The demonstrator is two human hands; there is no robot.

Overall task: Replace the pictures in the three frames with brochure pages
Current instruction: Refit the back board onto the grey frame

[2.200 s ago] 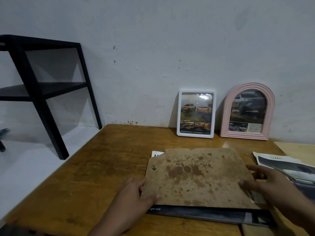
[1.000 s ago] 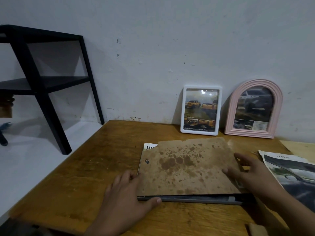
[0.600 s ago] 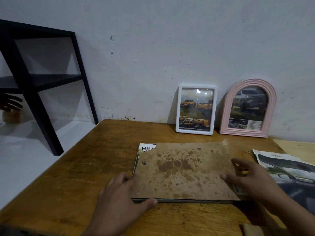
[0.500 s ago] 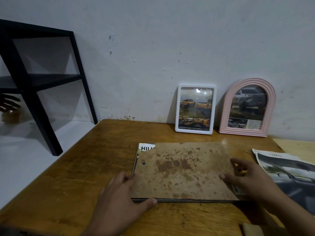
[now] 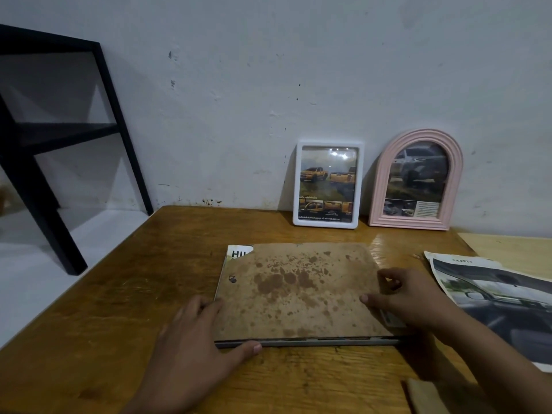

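Observation:
A stained brown backing board [image 5: 298,291] lies flat on a dark frame, of which only the thin front edge [image 5: 298,343] shows. A white brochure page corner [image 5: 239,252] sticks out under the board at the far left. My left hand [image 5: 194,348] rests at the board's near left corner, fingers along the left side and thumb against the front edge. My right hand [image 5: 415,303] lies on the board's right side, thumb pressing its surface. A white frame [image 5: 296,186] and a pink arched frame [image 5: 378,189] lean on the wall, both showing truck pictures.
A loose brochure [image 5: 493,294] with a car picture lies on the wooden table [image 5: 134,294] at the right. A black shelf unit [image 5: 30,162] stands left of the table on a white surface. A pale wooden piece [image 5: 424,395] sits at the near right edge.
The board has shifted left and squared up over the dark frame, so less of the frame shows in front. Both hands stayed at its left and right sides.

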